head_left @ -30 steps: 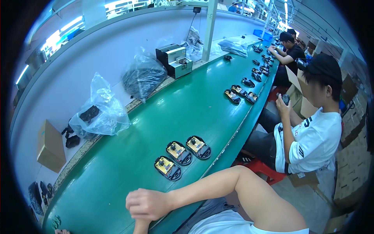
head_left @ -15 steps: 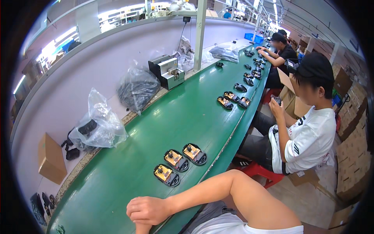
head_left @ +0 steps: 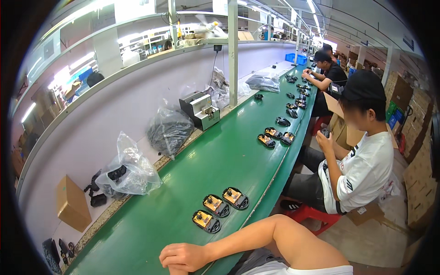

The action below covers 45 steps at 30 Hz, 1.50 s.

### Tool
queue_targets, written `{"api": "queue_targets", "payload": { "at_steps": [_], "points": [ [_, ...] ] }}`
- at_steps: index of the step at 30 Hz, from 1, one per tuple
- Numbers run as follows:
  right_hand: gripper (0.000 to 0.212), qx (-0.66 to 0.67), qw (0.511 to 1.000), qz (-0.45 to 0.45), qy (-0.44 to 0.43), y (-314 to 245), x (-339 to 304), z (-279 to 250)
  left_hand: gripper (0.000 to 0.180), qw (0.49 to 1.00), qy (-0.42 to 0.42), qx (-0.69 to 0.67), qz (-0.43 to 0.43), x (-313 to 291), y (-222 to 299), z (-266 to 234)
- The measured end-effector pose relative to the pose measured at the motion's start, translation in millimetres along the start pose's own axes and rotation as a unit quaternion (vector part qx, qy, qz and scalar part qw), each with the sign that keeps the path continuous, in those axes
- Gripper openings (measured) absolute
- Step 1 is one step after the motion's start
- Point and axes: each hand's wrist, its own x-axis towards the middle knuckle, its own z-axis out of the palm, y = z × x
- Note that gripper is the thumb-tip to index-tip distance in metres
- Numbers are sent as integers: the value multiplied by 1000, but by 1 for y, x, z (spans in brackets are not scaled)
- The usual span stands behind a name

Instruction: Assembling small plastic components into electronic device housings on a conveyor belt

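Observation:
My right hand (head_left: 183, 256) lies curled at the near edge of the green conveyor belt (head_left: 183, 183), its forearm stretching in from the lower right with the elbow bent. Nothing shows between its fingers. Only a sliver of skin at the bottom edge under it may be my left hand (head_left: 173, 271); its state is hidden. Just beyond my right hand, three open black mouse bases with bare circuit boards (head_left: 216, 206) lie side by side on the belt.
More mouse parts (head_left: 274, 134) lie farther along the belt. Plastic bags (head_left: 130, 172) of black parts, a small grey machine (head_left: 200, 110) and a cardboard box (head_left: 72, 204) line the wall side. A person in a white shirt (head_left: 362, 169) sits right on a red stool (head_left: 311, 213), another person (head_left: 330, 73) beyond.
The view has tilted up, showing more of the shelf and lamps. My right hand stays curled at the belt's edge; the three mouse bases have not moved.

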Motion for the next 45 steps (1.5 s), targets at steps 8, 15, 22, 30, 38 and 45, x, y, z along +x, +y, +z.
{"api": "queue_targets", "payload": {
  "at_steps": [8, 15, 22, 30, 38, 45],
  "points": [
    [12, -15, 999, 50, -16, 5, 1, -5, 48, 1000, -9, 1, -12, 2, 2, 0],
    [17, 29, 980, 188, -51, 6, 3, -7, 48, 1000, -7, -2, -9, -3, 2, -1],
    [15, -11, 999, -8, -38, -9, 0, -1, 48, 1000, -2, 5, -6, -8, -8, 0],
    [16, -3, 984, 174, -30, 7, 4, -13, 48, 988, -12, 129, 78, -1, -27, -4],
    [11, 15, 998, -16, -64, -8, -1, -2, 52, 999, 20, -31, 1, -10, -14, 0],
    [14, 57, 973, 219, -46, 13, 1, -8, 62, 999, -36, 19, 36, 1, 4, 0]
  ]
}}
